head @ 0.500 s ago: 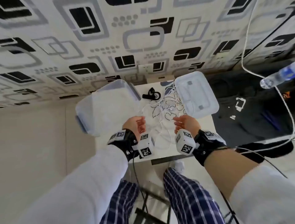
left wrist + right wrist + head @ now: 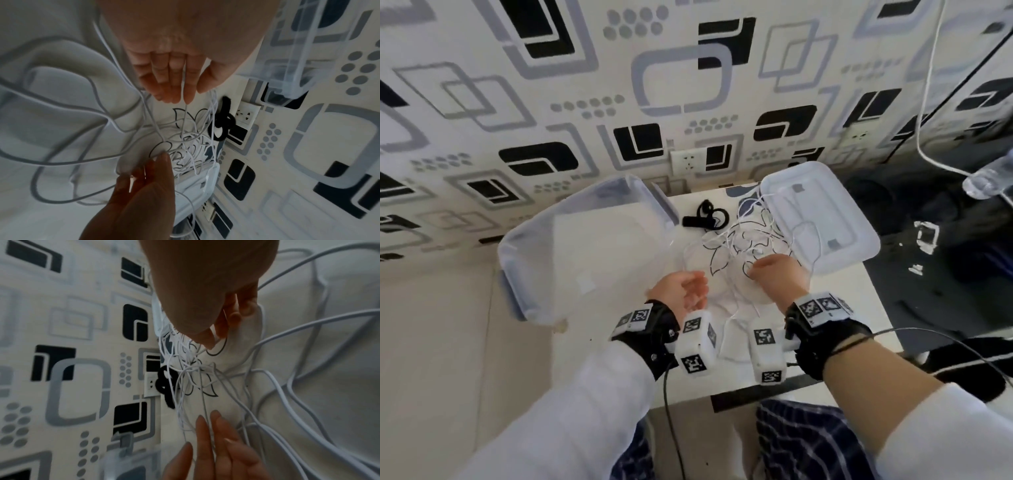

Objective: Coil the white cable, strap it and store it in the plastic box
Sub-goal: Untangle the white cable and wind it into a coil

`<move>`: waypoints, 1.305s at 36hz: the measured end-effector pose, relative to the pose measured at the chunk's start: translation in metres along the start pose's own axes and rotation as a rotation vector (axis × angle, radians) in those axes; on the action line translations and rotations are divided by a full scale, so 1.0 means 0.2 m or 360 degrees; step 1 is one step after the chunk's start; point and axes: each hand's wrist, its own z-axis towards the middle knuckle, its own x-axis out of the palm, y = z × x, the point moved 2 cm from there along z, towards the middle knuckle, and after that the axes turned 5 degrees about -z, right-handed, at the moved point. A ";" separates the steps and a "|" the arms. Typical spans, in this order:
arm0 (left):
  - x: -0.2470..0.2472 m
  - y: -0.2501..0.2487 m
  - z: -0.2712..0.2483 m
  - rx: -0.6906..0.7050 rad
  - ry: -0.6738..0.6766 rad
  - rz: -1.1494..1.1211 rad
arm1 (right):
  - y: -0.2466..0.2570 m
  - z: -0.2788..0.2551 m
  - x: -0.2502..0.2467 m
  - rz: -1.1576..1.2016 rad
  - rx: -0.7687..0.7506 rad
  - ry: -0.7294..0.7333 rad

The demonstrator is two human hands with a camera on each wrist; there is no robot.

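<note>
The white cable lies in a loose tangle on the small white table, some strands running over the box lid. My right hand reaches palm down into the tangle. In the right wrist view its thumb and forefinger pinch a strand of the cable. My left hand hovers beside it with straight, relaxed fingers, one strand trailing across them. The black strap lies behind the tangle near the wall. The clear plastic box stands open at the left.
A wall socket sits just behind the table. At the far right a clear plastic bottle juts into view and another white cord hangs down. The table's front edge is close to my wrists.
My right hand has turned palm down onto the tangle and closed its fingertips on a strand. The left hand stays open beside it.
</note>
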 end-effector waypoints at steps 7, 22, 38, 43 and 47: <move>0.01 0.02 0.08 0.0060 0.0187 -0.0112 | 0.03 0.05 0.03 -0.0411 -0.0230 -0.0043; 0.08 -0.02 -0.08 0.0378 0.0534 -0.0098 | 0.20 -0.23 -0.06 0.0494 -0.0840 0.0130; 0.23 0.14 -0.52 0.0667 0.0772 0.0303 | 0.10 -0.69 -0.33 0.1438 -0.1046 0.0777; 0.23 0.15 -0.60 0.0633 0.0971 0.0434 | 0.07 -0.68 -0.41 0.1828 -0.1038 0.0936; 0.22 0.13 -0.59 0.0745 0.0967 0.0516 | 0.06 -0.64 -0.47 0.2138 -0.0935 0.0952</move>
